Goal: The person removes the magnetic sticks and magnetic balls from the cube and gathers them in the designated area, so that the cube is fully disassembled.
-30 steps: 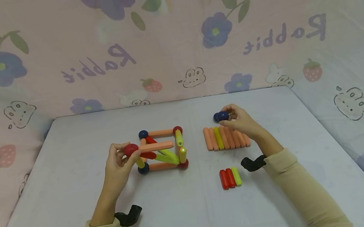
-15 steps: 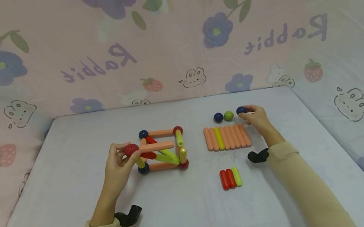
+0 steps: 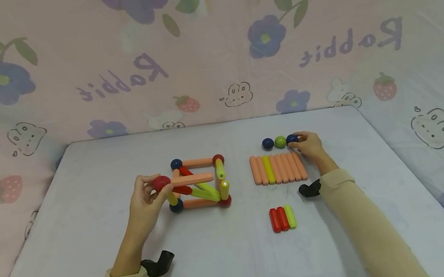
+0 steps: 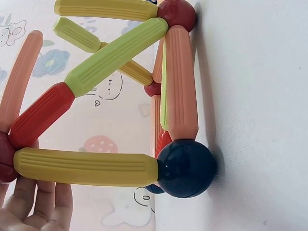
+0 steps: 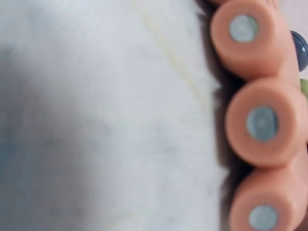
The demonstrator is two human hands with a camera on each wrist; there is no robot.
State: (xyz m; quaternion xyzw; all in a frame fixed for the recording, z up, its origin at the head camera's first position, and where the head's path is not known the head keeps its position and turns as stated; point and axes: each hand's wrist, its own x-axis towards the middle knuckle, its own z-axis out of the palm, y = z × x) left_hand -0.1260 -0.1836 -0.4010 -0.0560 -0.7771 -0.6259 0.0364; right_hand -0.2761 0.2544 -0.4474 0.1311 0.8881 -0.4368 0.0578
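My left hand (image 3: pixel 145 204) holds a red ball (image 3: pixel 162 183) at a raised corner of a frame built of magnetic rods and balls. From that ball a peach rod (image 3: pixel 192 179) sticks out to the right, and a yellow rod (image 4: pixel 86 167) runs down to a dark blue ball (image 4: pixel 186 168) on the table. A red rod (image 4: pixel 43 114) and a lime rod (image 4: pixel 115 57) form a diagonal brace. My right hand (image 3: pixel 311 148) pinches a blue ball (image 3: pixel 291 139) at the right end of a row, close beside a green ball (image 3: pixel 280 142); another blue ball (image 3: pixel 268 143) is left of it.
Below the balls, several peach rods (image 3: pixel 283 168) and one yellow rod (image 3: pixel 269 170) lie side by side. Nearer are two red rods (image 3: pixel 278 219) and a lime rod (image 3: pixel 290 216). A printed curtain (image 3: pixel 200 63) stands behind the white table (image 3: pixel 118 151).
My right hand first carried the blue ball rightward from in front of the green one, then brought it slightly back left beside it. The left hand kept its hold on the red ball.
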